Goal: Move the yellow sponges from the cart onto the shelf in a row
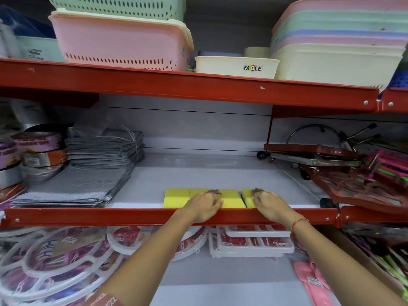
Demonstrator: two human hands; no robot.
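Several yellow sponges lie in a row at the front of the white middle shelf [198, 173], just behind its red front rail. The leftmost sponge [176, 197] is uncovered. My left hand [204, 207] rests flat across the second and third sponges [230, 198], fingers spread on top. My right hand [270, 206] lies on the rightmost sponge [247, 195], which sits slightly apart and turned, its dark scouring edge showing. The cart is out of view.
Stacked grey cloths [88, 173] fill the shelf's left side, tape rolls [37, 149] beyond them. Red metal racks [344, 173] sit at the right. Plastic baskets [121, 40] stand on the upper shelf. White hanger rings [55, 261] lie on the lower shelf.
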